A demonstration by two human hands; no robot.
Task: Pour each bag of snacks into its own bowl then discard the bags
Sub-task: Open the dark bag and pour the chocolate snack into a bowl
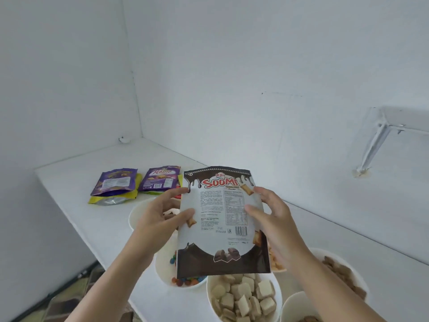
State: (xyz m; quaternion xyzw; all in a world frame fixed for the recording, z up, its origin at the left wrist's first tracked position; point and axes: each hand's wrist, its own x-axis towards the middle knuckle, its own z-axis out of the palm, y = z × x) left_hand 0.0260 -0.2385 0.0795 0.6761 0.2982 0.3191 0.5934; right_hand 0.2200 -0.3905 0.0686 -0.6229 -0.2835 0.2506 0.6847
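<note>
The counter (92, 219) runs away from you into the corner, and on it sits a cluster of white bowls. Of these, the cream-pillow bowl (243, 296) lies directly under the bag; the candy bowl (167, 275) is just left of it; a brown-snack bowl (343, 273) sits to the right; a farther bowl (139, 212) shows behind your left wrist.

The Soomi bag (220, 219) is the thing in play. You hold it upright in the air above the bowls, its long axis nearly vertical, top seal away from you and leaning slightly left, dark base hanging just over the cream-pillow bowl (its printed back faces you).

Your left hand (160, 219) pinches the bag's left edge about midway up, thumb on the near face, other fingers behind. Your right hand (276, 219) grips the right edge at much the same height, thumb across the nutrition panel. Both are clenched on the bag, neither nearer the seal than the other.

The seal looks closed, so the opening sits above your fingers: either hand must climb to the top corner to tear it, I judge.

Two purple bags (113, 184) (160, 180) lie flat at the far left, well apart from your hands.
</note>
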